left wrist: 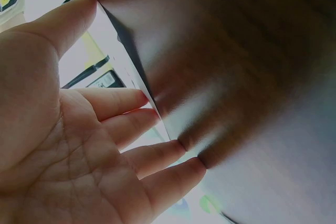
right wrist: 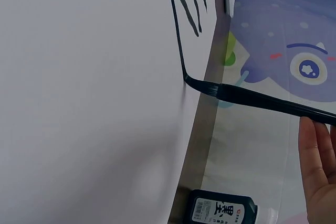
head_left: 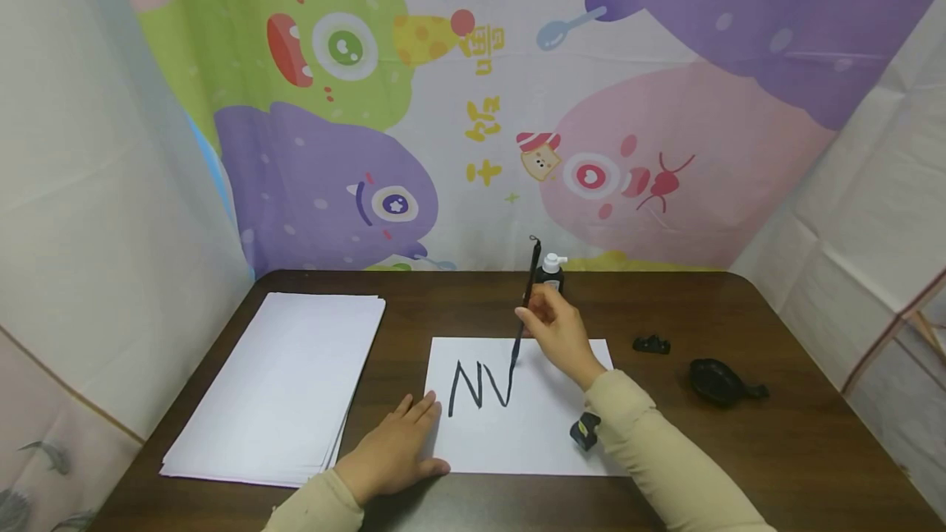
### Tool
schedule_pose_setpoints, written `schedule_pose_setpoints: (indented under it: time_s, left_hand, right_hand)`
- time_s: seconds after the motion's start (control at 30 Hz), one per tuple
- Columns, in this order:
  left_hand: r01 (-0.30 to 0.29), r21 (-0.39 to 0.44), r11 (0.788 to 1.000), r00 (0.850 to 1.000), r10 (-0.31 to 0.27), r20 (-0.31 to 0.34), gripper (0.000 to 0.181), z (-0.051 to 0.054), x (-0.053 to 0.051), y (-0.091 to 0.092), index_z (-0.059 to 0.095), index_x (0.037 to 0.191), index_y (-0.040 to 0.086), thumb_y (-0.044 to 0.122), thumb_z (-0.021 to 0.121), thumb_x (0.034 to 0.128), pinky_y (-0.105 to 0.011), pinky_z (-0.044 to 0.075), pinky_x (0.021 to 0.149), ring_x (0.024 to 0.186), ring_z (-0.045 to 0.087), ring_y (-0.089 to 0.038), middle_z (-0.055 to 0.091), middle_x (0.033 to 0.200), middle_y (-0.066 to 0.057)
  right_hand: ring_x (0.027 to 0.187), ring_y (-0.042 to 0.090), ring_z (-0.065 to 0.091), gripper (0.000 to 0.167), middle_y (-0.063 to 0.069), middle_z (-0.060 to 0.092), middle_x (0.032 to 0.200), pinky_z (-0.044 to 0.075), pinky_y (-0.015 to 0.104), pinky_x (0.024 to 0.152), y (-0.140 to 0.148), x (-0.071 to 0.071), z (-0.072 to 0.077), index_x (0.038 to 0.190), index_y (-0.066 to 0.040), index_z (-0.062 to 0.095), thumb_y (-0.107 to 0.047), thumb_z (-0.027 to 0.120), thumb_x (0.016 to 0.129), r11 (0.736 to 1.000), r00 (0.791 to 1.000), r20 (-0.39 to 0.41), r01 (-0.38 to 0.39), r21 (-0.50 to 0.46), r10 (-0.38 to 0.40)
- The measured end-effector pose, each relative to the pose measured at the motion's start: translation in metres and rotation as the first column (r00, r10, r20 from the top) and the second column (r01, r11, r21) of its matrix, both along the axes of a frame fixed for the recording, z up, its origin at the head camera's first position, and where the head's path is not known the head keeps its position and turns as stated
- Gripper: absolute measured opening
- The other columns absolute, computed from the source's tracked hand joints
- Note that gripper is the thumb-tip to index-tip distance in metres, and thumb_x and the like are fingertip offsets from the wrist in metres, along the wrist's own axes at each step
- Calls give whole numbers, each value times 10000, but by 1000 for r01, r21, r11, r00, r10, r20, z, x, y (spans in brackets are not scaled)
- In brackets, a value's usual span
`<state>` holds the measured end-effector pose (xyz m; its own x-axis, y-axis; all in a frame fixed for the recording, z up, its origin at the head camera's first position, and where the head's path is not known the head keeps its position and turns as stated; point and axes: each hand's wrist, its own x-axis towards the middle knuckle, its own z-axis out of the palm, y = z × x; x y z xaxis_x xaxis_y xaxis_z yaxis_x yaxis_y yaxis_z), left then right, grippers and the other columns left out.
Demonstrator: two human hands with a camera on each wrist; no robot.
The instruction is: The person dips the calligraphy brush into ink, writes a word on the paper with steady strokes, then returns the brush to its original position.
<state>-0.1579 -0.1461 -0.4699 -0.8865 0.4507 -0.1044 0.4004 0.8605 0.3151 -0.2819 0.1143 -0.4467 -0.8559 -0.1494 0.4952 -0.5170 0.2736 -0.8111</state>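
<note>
My right hand (head_left: 560,331) pinches a black writing brush (head_left: 526,294) partway up its handle. The brush stands nearly upright, and its inked tip touches a white sheet of paper (head_left: 547,433). In the right wrist view the bristles bend at the end of a black stroke (right wrist: 178,35). Several joined zigzag strokes (head_left: 479,386) run across the sheet's left half. My left hand (head_left: 395,446) lies at the sheet's left edge with its fingers spread, the fingertips on the paper; the left wrist view shows its palm side.
A stack of white paper (head_left: 281,384) lies at the left. Behind the right hand stands an ink bottle (head_left: 551,273) with a white top. At the right are a black brush rest (head_left: 652,344) and a black ink dish (head_left: 717,382). A small black object (head_left: 584,431) sits on the sheet beside the right sleeve.
</note>
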Motion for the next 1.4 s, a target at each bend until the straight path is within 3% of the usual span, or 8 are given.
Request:
schedule_pose_setpoints:
  time_s: [0.2, 0.4, 0.67, 0.73, 0.8, 0.9, 1.1, 1.4]
  left_hand:
    - [-2, 3, 1000, 1000, 2, -5, 838, -2, 0, 0, 452, 1415, -53, 446, 752, 811, -631, 371, 1077, 1374, 355, -531, 399, 1525, -226]
    - [-7, 3, 1000, 1000, 7, -5, 840, -3, -1, 0, 453, 1414, -52, 447, 754, 809, -639, 372, 1072, 1377, 353, -528, 396, 1527, -225]
    - [-3, 3, 1000, 1000, 3, 4, 843, 0, 0, 1, 453, 1415, -53, 455, 749, 811, -636, 373, 1073, 1378, 350, -529, 395, 1527, -225]
    - [-1, 5, 1000, 1000, 1, 4, 843, 0, 0, 1, 452, 1415, -55, 452, 751, 812, -634, 373, 1074, 1378, 347, -533, 393, 1528, -228]
    - [1, 7, 1000, 1000, -1, 2, 842, -1, -1, 0, 451, 1414, -59, 444, 755, 810, -636, 372, 1074, 1376, 346, -537, 392, 1526, -233]
    - [3, 8, 1000, 1000, -3, 3, 841, -2, -1, 0, 448, 1415, -62, 438, 755, 812, -640, 371, 1072, 1375, 344, -540, 391, 1526, -237]
    - [-1, 9, 1000, 1000, 1, 8, 839, -1, 0, 0, 448, 1415, -60, 440, 754, 814, -646, 372, 1067, 1377, 343, -539, 389, 1527, -236]
    - [-4, 15, 1000, 1000, 4, 13, 839, -1, 0, 1, 451, 1415, -56, 445, 753, 813, -653, 367, 1067, 1378, 341, -541, 387, 1530, -232]
  right_hand:
    - [699, 317, 624, 195, 227, 604, 840, 582, 201, 616, -3, 14, 20, 1067, 65, 572, 36, 655, 893, 1000, 1000, -10, 12, 9, -12]
    - [750, 478, 624, 204, 243, 595, 855, 571, 176, 618, -5, 16, 23, 1079, 65, 567, 31, 653, 897, 1000, 1000, 26, 9, -15, -8]
    - [723, 467, 628, 208, 269, 591, 839, 601, 445, 650, -1, 17, 27, 1065, 111, 541, 53, 644, 894, 1000, 999, -32, 12, -19, -12]
    - [715, 464, 632, 218, 269, 593, 835, 604, 425, 652, 1, 18, 30, 1071, 122, 531, 59, 641, 894, 1000, 999, -43, 18, -22, -19]
    - [676, 353, 652, 218, 260, 600, 833, 607, 375, 648, 2, 19, 32, 1073, 113, 535, 62, 643, 891, 999, 998, -51, 33, -19, -34]
    - [661, 312, 648, 221, 249, 601, 831, 599, 284, 639, 4, 20, 33, 1077, 109, 544, 65, 647, 887, 999, 997, -66, 48, -14, -49]
    - [689, 451, 643, 191, 252, 595, 798, 582, 227, 635, 7, 23, 32, 1024, 118, 545, 81, 655, 873, 999, 993, -105, 48, -20, -50]
    - [682, 166, 595, 155, 184, 604, 754, 555, 216, 629, 6, 31, 32, 933, 81, 570, 75, 695, 841, 991, 975, -194, 119, 55, -107]
